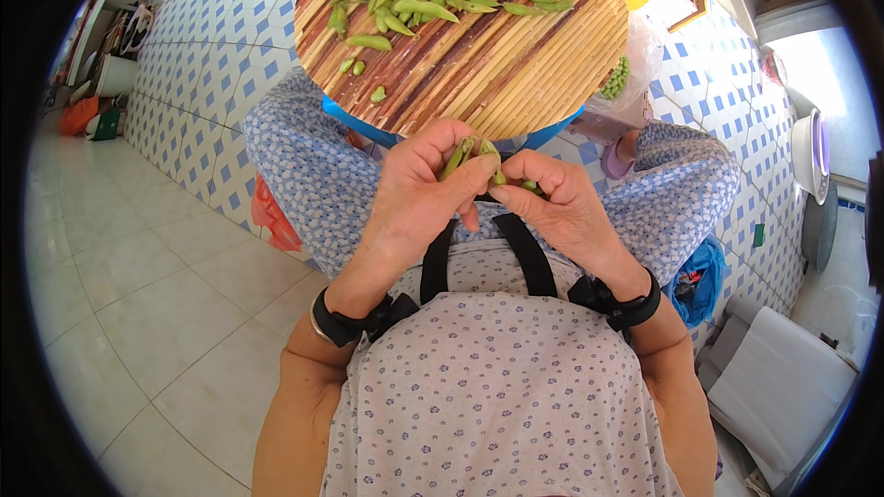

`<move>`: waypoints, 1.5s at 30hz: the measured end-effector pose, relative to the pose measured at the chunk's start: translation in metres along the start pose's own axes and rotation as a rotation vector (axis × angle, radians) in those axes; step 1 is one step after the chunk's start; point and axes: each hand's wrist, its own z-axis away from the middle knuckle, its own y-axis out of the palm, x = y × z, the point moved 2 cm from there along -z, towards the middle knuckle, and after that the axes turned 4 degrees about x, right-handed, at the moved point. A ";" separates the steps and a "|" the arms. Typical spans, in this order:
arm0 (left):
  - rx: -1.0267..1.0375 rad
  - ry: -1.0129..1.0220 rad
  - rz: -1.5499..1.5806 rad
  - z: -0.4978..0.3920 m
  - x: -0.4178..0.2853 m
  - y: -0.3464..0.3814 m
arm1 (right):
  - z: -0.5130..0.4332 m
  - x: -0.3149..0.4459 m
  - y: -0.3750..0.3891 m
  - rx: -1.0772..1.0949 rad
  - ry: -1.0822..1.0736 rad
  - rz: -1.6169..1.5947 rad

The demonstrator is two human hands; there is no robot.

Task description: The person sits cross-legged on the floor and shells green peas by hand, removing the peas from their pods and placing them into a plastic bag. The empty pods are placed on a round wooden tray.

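Note:
Just in front of my lap, my left hand [434, 183] holds a green soybean pod [457, 157], pinched between thumb and fingers. My right hand [552, 193] touches the same pod's right side, and green beans [530, 186] show between its thumb and curled fingers. Both hands are near the front edge of a round slatted tray [545, 76], which rests over something blue. Many green pods [425, 9] are spread over the tray's far part. Two loose beans [352, 66] and a small green piece [378, 94] lie at its left.
A clear plastic bag [639, 59] with green beans stands right of the tray. A blue bag-lined bin [697, 283] is beside my right leg, and a red plastic bag [271, 217] lies by my left leg. A grey-white covered object [777, 366] stands at lower right.

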 end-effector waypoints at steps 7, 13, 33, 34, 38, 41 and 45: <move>0.059 -0.063 -0.007 0.001 0.003 -0.001 | -0.002 0.000 -0.001 -0.042 -0.081 0.107; 0.096 -0.095 0.050 0.000 0.004 -0.001 | 0.000 0.003 -0.003 -0.013 -0.126 0.204; 0.083 -0.114 0.158 -0.001 0.002 0.002 | 0.003 -0.005 0.002 0.119 0.027 -0.150; 0.080 -0.097 0.141 -0.001 0.001 0.003 | 0.004 -0.005 0.001 0.120 0.040 -0.137; 0.101 -0.120 0.117 0.000 -0.001 0.001 | 0.001 -0.004 0.003 0.029 -0.165 0.105; 0.097 -0.118 0.129 0.000 0.000 0.001 | -0.001 -0.005 0.005 -0.012 -0.182 0.216; 0.065 -0.117 0.112 -0.001 0.001 0.003 | 0.000 -0.003 0.004 -0.031 -0.215 0.339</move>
